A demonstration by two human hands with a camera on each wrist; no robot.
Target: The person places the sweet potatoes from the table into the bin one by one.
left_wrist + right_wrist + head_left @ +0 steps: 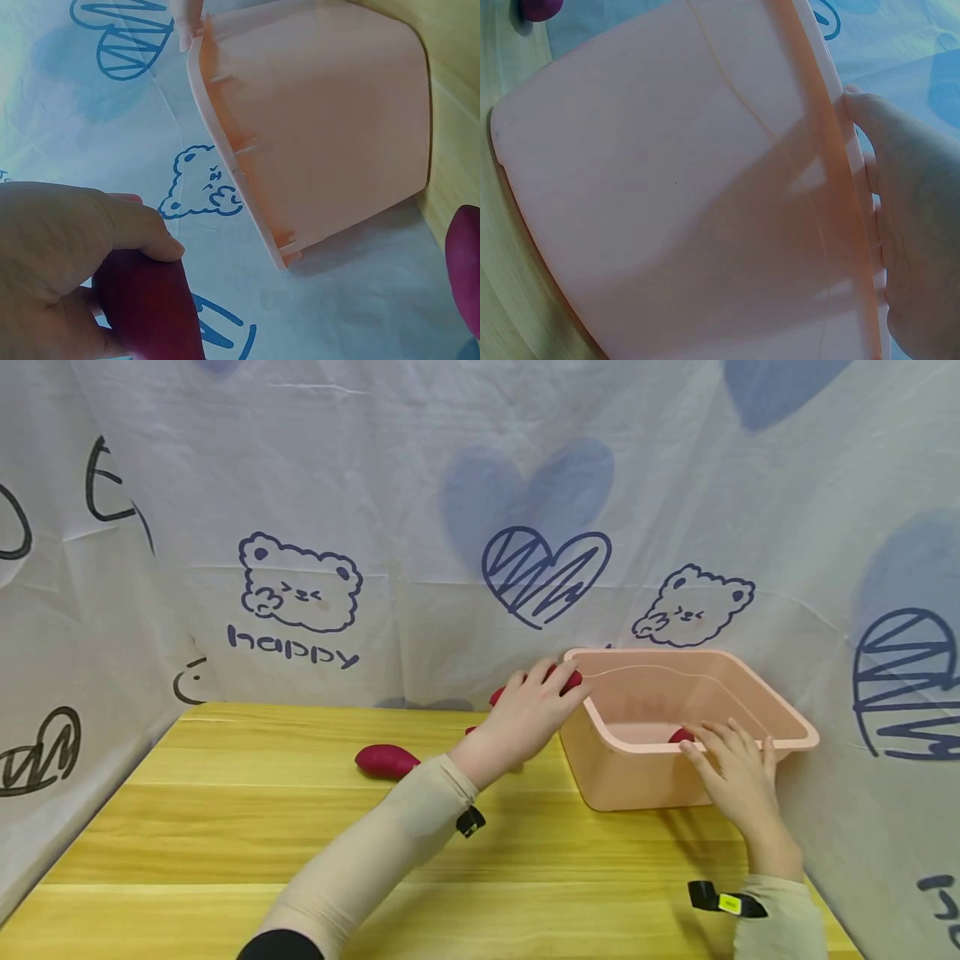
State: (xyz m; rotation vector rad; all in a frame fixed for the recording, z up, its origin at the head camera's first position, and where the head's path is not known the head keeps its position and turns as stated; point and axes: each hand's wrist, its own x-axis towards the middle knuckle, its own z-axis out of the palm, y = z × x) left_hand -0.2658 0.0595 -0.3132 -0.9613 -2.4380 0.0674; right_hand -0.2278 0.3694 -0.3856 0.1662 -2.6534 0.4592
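Note:
My left hand (528,714) grips a dark red sweet potato (150,307) just off the left rim of a pink plastic basin (637,777). In the left wrist view, thumb and fingers wrap its upper part. My right hand (742,781) holds the basin's near rim; in the right wrist view the thumb lies at the rim's outer edge and the fingers pass over to the inside. Another dark red piece (681,736) lies inside the basin by those fingers, partly hidden by the rim.
On the wooden table (225,827), another sweet potato (386,761) lies left of my left forearm. A further red piece (471,729) shows partly behind the left wrist. A white printed cloth (420,527) hangs behind the table and along its sides.

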